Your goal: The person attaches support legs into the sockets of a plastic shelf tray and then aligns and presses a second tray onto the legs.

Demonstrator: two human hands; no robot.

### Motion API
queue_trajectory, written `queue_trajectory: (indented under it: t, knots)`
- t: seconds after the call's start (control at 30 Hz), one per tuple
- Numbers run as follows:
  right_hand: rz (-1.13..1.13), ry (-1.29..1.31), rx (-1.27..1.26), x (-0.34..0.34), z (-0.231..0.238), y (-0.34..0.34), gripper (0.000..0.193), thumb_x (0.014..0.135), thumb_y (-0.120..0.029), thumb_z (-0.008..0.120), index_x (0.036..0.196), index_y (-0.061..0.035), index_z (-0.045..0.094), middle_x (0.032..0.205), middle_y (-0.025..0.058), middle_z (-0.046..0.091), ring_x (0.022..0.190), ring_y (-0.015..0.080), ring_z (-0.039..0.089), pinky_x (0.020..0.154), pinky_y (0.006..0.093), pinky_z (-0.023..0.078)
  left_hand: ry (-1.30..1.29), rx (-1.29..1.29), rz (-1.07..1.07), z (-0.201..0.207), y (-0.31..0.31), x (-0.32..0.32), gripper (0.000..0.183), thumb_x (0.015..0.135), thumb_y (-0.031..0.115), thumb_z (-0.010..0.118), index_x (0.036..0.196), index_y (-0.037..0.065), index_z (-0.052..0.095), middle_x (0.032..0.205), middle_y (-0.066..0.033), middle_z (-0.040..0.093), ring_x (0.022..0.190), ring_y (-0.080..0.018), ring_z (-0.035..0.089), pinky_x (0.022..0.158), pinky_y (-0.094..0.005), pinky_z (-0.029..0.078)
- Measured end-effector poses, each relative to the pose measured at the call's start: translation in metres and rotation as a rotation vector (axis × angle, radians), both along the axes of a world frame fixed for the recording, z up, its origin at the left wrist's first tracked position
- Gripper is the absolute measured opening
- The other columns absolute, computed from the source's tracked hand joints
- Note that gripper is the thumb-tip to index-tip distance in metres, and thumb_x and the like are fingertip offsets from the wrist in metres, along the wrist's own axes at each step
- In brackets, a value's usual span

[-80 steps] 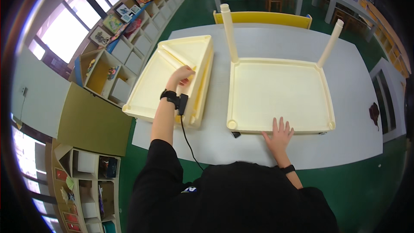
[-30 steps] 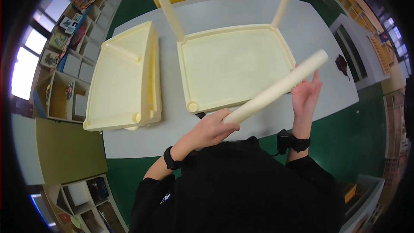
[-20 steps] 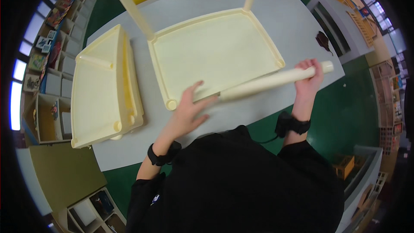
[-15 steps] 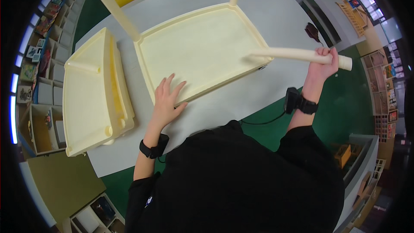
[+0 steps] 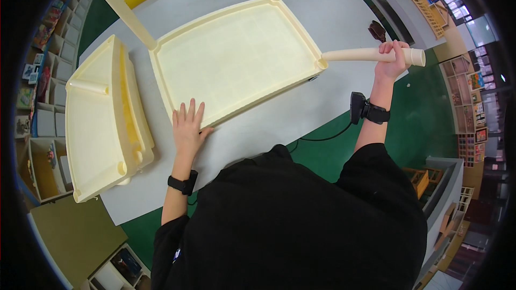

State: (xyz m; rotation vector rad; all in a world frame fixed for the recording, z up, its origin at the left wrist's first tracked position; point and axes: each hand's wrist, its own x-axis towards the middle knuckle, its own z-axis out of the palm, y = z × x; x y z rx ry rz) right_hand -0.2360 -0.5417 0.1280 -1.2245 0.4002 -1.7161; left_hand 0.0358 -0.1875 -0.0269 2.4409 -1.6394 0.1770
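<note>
Head view, read from left to right. At the far left, shelving point(image 5: 45, 102) with small coloured items is seen beyond the edge of the grey counter point(image 5: 258, 129); the items are too small to be told apart. On the counter's left part a second cream plastic piece point(image 5: 105, 123), long and shallow with a raised rim, is laid on its side. Just beside it lies the upturned cream seat panel point(image 5: 231, 64), a rectangular tray-like moulding with a raised rim and a faint grid across its inner face; two cream legs point(image 5: 128, 15) are seen standing out of its far corners.

The left hand point(image 5: 188, 129) is laid flat, with the fingers spread wide, on the near left corner of the panel, and nothing is held in it. A black band is worn on the left wrist.

At the panel's near right corner the loose cream leg point(image 5: 371, 55), a plain tapering tube, is set with its narrow end in the corner socket. Its outer part is gripped by the right hand point(image 5: 393, 59), the fingers being wrapped closed around it. A black wrist device with a cable is worn on the right forearm. A small dark object point(image 5: 377, 30) lies on the counter near that hand.
</note>
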Motion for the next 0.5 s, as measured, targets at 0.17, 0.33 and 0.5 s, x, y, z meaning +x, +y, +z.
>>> queue_trajectory:
  t: [0.17, 0.33, 0.5]
  knots:
    - [0.106, -0.018, 0.038, -0.007, -0.004, -0.001, 0.012, 0.071, -0.003, 0.052, 0.066, -0.0046, 0.042, 0.051, 0.0075, 0.041, 0.046, 0.0181, 0.042, 0.047, 0.0291, 0.035, -0.026, -0.064, -0.005, 0.0, -0.001, 0.001, 0.064, 0.065, 0.041, 0.064, 0.12, 0.013, 0.045, 0.125, -0.0107, 0.041, 0.112, -0.0348, 0.037, 0.095, -0.0478, 0.026]
    - [0.114, -0.02, 0.032, -0.018, -0.012, -0.006, 0.01, 0.073, -0.004, 0.051, 0.067, -0.0046, 0.042, 0.051, 0.0076, 0.04, 0.047, 0.0181, 0.042, 0.049, 0.0292, 0.035, -0.051, -0.035, -0.003, 0.0, 0.0, 0.004, 0.061, 0.068, 0.043, 0.061, 0.12, 0.013, 0.045, 0.124, -0.0112, 0.041, 0.112, -0.0347, 0.038, 0.095, -0.0478, 0.026]
    - [0.088, -0.009, 0.087, -0.022, -0.011, -0.003, 0.009, 0.073, -0.004, 0.05, 0.068, -0.004, 0.042, 0.052, 0.0076, 0.04, 0.047, 0.0179, 0.041, 0.048, 0.0296, 0.036, -0.041, -0.02, -0.011, 0.003, 0.0, 0.004, 0.06, 0.069, 0.041, 0.061, 0.12, 0.012, 0.045, 0.125, -0.011, 0.041, 0.112, -0.0345, 0.038, 0.094, -0.0476, 0.026]
